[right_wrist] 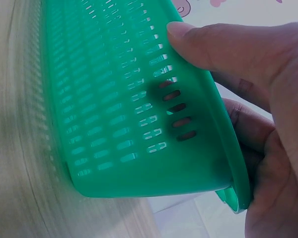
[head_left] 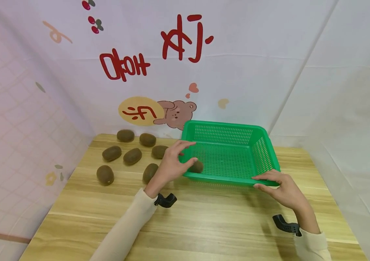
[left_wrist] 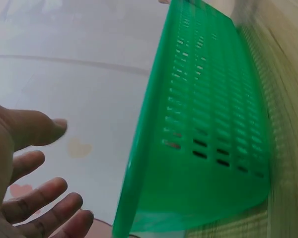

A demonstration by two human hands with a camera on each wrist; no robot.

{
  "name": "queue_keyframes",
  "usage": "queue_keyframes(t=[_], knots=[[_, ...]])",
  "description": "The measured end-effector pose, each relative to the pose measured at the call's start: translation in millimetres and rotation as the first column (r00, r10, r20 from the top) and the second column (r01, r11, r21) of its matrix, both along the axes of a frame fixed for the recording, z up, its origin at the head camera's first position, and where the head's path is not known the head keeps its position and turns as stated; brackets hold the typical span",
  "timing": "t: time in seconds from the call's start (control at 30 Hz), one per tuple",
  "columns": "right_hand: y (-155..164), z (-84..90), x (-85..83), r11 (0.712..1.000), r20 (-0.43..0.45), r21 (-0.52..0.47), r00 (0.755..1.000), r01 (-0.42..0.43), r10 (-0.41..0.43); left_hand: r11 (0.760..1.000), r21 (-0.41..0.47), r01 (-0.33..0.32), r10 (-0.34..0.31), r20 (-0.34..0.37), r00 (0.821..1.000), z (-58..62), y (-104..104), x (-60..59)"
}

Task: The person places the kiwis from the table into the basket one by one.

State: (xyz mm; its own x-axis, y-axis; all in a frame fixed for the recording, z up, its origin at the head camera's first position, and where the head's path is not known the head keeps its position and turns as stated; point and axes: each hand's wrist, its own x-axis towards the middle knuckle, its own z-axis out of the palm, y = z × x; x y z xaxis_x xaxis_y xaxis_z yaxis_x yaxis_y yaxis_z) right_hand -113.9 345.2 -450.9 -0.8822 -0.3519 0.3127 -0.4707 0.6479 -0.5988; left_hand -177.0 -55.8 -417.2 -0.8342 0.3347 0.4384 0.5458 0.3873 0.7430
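Now the green basket (head_left: 228, 156) sits between left hand (head_left: 171, 165) and gripping right hand (head_left: 281, 188).

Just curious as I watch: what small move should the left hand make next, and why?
Probably reach for the nearest brown kiwi: the left hand hovers open at the green plastic basket, the right hand grips its near rim, and only one kiwi lies inside.

Light wooden table (head_left: 204, 224) carries a green basket (head_left: 230, 179) toward the back, with brown kiwis (head_left: 105, 174) scattered across its left side.
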Motion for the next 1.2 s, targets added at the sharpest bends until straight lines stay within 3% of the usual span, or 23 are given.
queue_keyframes(t=[0.27, 0.47, 0.73, 0.97, 1.2], knots=[[1.3, 4.5, -2.1, 1.0, -0.008, 0.008, 1.0, 0.008, -0.008, 0.999, 0.015, -0.05, 0.05, -0.02, 0.999, 1.7, -13.8, -1.4], [1.3, 3.4, -1.5, 1.0, -0.02, 0.005, 1.0, -0.003, 0.003, 0.993, -0.047, -0.111, 0.111, -0.005, 0.994, 1.8, -22.0, 1.8], [2.7, -0.5, 4.7, 1.0, -0.003, 0.001, 1.0, 0.005, -0.005, 0.973, -0.151, -0.176, 0.183, 0.033, 0.983, -10.8, -32.5, 7.6], [1.7, -2.2, 2.5, 1.0, -0.009, -0.007, 1.0, -0.006, 0.006, 0.963, -0.18, -0.199, 0.206, 0.026, 0.978, -19.0, -43.8, 9.5], [1.0, -1.0, 1.6, 1.0, -0.012, -0.011, 1.0, -0.025, 0.024, 0.953, -0.211, -0.215, 0.234, 0.066, 0.97, -23.6, -55.4, 14.1]])
